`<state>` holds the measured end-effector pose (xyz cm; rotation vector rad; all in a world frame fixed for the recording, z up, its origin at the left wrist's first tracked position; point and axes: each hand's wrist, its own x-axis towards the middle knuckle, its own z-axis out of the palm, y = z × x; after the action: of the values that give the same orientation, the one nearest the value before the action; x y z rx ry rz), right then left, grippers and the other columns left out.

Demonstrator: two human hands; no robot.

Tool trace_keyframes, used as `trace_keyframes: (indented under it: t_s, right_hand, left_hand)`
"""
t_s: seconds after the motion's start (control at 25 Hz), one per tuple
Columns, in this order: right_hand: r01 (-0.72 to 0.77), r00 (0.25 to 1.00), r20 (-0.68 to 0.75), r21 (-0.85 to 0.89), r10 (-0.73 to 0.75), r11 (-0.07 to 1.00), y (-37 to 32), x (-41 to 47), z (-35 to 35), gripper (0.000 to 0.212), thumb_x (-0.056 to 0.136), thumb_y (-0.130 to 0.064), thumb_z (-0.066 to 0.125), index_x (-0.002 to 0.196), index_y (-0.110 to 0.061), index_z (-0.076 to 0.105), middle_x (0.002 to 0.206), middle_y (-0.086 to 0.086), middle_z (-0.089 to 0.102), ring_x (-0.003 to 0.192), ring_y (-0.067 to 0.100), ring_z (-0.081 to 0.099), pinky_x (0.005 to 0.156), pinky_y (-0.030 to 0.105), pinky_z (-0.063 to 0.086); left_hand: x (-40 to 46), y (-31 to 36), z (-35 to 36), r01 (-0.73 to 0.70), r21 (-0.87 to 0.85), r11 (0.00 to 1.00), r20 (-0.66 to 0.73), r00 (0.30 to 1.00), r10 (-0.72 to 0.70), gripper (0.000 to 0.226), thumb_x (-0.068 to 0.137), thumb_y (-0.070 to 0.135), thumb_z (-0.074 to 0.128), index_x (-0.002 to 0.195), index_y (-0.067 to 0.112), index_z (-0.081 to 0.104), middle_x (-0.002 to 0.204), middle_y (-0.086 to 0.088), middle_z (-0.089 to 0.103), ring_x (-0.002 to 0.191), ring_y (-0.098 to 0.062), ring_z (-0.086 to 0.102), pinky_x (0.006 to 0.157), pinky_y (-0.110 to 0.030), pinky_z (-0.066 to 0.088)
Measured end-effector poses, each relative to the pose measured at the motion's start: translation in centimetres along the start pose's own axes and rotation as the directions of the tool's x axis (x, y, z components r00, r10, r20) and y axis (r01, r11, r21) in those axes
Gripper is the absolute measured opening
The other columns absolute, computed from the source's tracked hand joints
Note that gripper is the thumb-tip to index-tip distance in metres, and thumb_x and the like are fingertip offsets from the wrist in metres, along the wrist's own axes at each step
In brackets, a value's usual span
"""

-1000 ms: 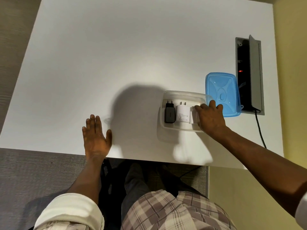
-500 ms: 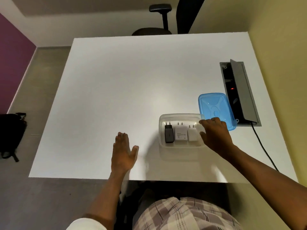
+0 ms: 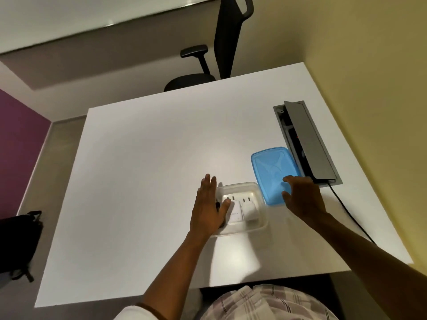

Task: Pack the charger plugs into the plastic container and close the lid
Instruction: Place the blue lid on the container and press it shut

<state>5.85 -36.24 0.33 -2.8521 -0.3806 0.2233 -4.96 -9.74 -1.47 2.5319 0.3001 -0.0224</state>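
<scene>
A clear plastic container (image 3: 258, 224) sits on the white table (image 3: 150, 181) with no lid on it. Inside lie two white charger plugs (image 3: 248, 210) side by side, and a black plug mostly hidden under my left hand (image 3: 208, 204). That hand lies flat with fingers apart over the container's left side, thumb over the plugs. The blue lid (image 3: 270, 169) lies flat on the table to the right of the container. My right hand (image 3: 302, 197) is open over the lid's near right corner; whether it touches the lid I cannot tell.
A grey flip-up socket box (image 3: 307, 139) is set into the table right of the lid, with a black cable (image 3: 346, 209) running toward the near edge. A black office chair (image 3: 208, 65) stands beyond the far edge. A black bag (image 3: 18, 239) is on the floor, left.
My left hand moved right from the bare table onto the container's left side. My right hand left the container and went right to the blue lid. The camera tilted up.
</scene>
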Motion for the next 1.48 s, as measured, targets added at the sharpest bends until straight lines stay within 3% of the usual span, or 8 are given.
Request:
trace_keyframes:
  t_s: [0.28,0.48,0.64,0.88,1.04,1.16,1.28,1.48]
  right_hand:
    - [-0.405,0.914,0.183,0.449,0.362,0.796,4.9,1.2,2.7,0.048,0.084,-0.018,0.07,0.128,-0.006,0.056,0.126,0.014,0.063,0.114,0.032,0.059,0.09,0.035,0.046]
    - [-0.561,0.825,0.278,0.51,0.492,0.652,6.1,0.5,4.9,0.055,0.083,-0.02,0.072,0.131,-0.006,0.048,0.123,0.017,0.061,0.111,0.032,0.059,0.086,0.036,0.046]
    - [-0.628,0.766,0.324,0.562,0.555,0.538,6.7,1.0,5.7,0.053,0.086,-0.017,0.07,0.132,-0.004,0.049,0.125,0.018,0.061,0.113,0.032,0.059,0.095,0.04,0.046]
    - [-0.732,0.635,0.5,0.633,0.589,0.252,6.5,2.4,5.6,0.032,0.085,-0.019,0.062,0.115,-0.005,0.058,0.096,0.018,0.07,0.088,0.035,0.069,0.084,0.049,0.058]
    - [-0.73,0.637,0.494,0.633,0.591,0.257,5.3,3.4,4.9,0.033,0.087,-0.02,0.063,0.115,-0.003,0.056,0.099,0.014,0.066,0.075,0.027,0.069,0.061,0.032,0.057]
    - [-0.699,0.676,0.438,0.635,0.593,0.329,4.5,4.4,4.3,0.041,0.088,-0.018,0.062,0.124,-0.003,0.052,0.114,0.017,0.063,0.098,0.034,0.067,0.081,0.042,0.059]
    - [-0.59,0.774,0.305,0.665,0.555,0.458,2.9,5.2,3.0,0.041,0.089,-0.015,0.062,0.124,-0.002,0.048,0.118,0.017,0.059,0.106,0.031,0.062,0.078,0.033,0.054]
    - [-0.32,0.881,0.007,0.746,0.473,0.584,-0.5,5.7,-0.3,0.037,0.089,-0.017,0.063,0.122,-0.008,0.048,0.115,0.012,0.057,0.106,0.024,0.062,0.084,0.037,0.06]
  left_hand:
    - [7.8,6.7,3.5,-0.094,-0.06,0.994,0.172,0.98,0.103,0.075,0.099,0.053,0.039,0.159,0.019,0.01,0.168,0.003,0.003,0.155,-0.01,0.003,0.127,-0.031,0.006]
    - [14.3,9.5,5.8,-0.066,0.013,0.998,0.407,0.912,0.055,0.081,0.096,0.053,0.048,0.158,0.011,0.015,0.167,-0.008,0.014,0.155,-0.022,0.014,0.125,-0.034,0.017]
    - [19.2,10.1,7.0,0.026,0.008,1.0,0.433,0.901,-0.027,0.057,0.092,0.044,0.059,0.13,0.003,0.046,0.131,-0.015,0.055,0.122,-0.032,0.053,0.1,-0.039,0.044]
    - [21.4,9.7,8.5,0.14,0.058,0.988,0.51,0.847,-0.15,0.059,0.092,0.052,0.055,0.128,0.006,0.045,0.128,-0.014,0.06,0.114,-0.032,0.059,0.086,-0.033,0.042]
    - [21.5,9.7,8.3,0.168,0.011,0.986,0.482,0.863,-0.153,0.059,0.092,0.05,0.058,0.128,0.004,0.048,0.125,-0.017,0.061,0.113,-0.033,0.061,0.085,-0.033,0.046]
    - [21.6,9.8,7.0,0.178,-0.054,0.982,0.405,0.903,-0.142,0.05,0.091,0.046,0.059,0.116,0.003,0.053,0.114,-0.017,0.063,0.097,-0.029,0.062,0.077,-0.033,0.044]
    - [21.6,10.0,4.4,0.19,-0.171,0.967,0.319,0.939,-0.129,0.044,0.094,0.042,0.057,0.112,0.001,0.056,0.11,-0.018,0.067,0.1,-0.033,0.065,0.074,-0.028,0.042]
    - [20.3,9.9,-0.2,0.239,-0.338,0.91,0.174,0.966,-0.189,0.071,0.101,0.054,0.026,0.139,-0.003,0.04,0.145,-0.025,0.048,0.136,-0.04,0.045,0.115,-0.051,0.036]
